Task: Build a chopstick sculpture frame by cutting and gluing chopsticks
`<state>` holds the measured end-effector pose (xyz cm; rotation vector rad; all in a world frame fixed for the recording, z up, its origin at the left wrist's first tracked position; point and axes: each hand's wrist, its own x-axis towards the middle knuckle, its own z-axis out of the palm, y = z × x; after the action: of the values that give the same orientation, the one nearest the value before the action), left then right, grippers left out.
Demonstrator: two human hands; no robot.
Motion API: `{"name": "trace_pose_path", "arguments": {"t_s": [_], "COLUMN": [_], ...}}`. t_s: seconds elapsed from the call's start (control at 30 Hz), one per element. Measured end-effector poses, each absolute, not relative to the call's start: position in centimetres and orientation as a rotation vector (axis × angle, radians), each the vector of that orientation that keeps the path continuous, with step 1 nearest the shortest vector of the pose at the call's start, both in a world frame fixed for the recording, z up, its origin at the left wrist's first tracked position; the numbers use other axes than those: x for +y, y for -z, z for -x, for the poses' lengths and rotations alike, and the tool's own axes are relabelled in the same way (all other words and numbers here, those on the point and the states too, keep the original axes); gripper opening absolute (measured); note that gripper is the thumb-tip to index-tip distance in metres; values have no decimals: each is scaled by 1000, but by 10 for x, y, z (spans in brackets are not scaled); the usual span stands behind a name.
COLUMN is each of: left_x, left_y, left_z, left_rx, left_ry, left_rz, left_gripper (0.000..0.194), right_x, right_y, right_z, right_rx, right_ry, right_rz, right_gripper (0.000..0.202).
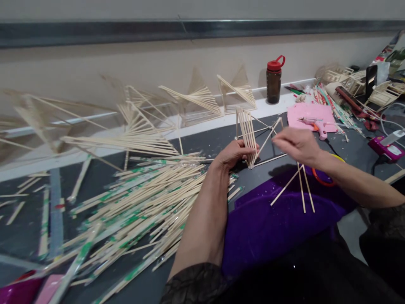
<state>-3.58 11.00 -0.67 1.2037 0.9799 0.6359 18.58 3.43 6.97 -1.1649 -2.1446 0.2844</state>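
My left hand [236, 153] is closed round the lower part of a small stick frame [247, 128], whose near side is a fan of thin wooden sticks. To its right, my right hand [295, 143] is raised beside the frame with its fingers curled; whether it holds anything is hidden. Below that hand, a few loose sticks [301, 185] lie on a purple cloth [272, 232]. A pink glue gun [314, 124] rests on a pink sheet [294, 110] behind my right hand.
Many sticks [152, 198] in torn wrappers cover the grey table [202, 141] at left. Stick models [126, 141] stand along the wall. A red-capped bottle [274, 82] stands at the back. Red-handled scissors [322, 178] lie beneath my right forearm. A purple device [384, 148] sits far right.
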Motion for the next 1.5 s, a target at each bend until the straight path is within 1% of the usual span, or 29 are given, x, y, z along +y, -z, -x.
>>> {"name": "trace_pose_path", "arguments": {"t_s": [0.1, 0.2, 0.37, 0.5, 0.77, 0.93, 1.1, 1.13, 1.2, 1.27, 1.33, 1.43, 1.5], "left_x": [110, 112, 117, 119, 115, 117, 118, 117, 117, 116, 116, 115, 115], "left_y": [6, 7, 10, 9, 2, 6, 5, 5, 4, 3, 4, 5, 6], "left_z": [35, 34, 35, 34, 31, 33, 32, 32, 32, 31, 31, 30, 29], "left_rx": [986, 992, 1012, 1068, 1081, 1072, 1073, 1076, 1074, 1063, 1055, 1057, 1032], "left_ry": [-637, -640, -613, -596, -601, -606, -600, -600, -603, -602, -608, -620, -646], "left_rz": [-1236, -1243, -1276, -1243, -1245, -1245, -1256, -1255, -1245, -1231, -1221, -1231, -1245], "left_gripper": [37, 38, 37, 38, 38, 34, 34, 35, 36, 37, 38, 39, 38], "right_x": [30, 30, 16, -1, -16, 11, 67, 78, 97, 109, 112, 101, 89], "right_y": [-46, -32, -31, -34, -29, -26, -18, -17, -14, -13, -14, -18, -22], "right_z": [-179, -175, -186, -217, -305, -337, -342, -341, -340, -341, -343, -346, -346], "right_rx": [-2323, -2357, -2374, -2290, -1932, -1736, -1661, -1644, -1588, -1448, -1291, -1151, -1102], "right_ry": [-412, -459, -429, -389, -185, -165, -146, -165, -237, -362, -494, -622, -667], "right_rz": [1209, 1277, 1273, 1311, 1827, 2089, 2329, 2384, 2472, 2455, 2346, 2107, 1932], "right_gripper": [23, 22, 22, 22, 27, 30, 43, 42, 34, 21, 10, 19, 16]}}
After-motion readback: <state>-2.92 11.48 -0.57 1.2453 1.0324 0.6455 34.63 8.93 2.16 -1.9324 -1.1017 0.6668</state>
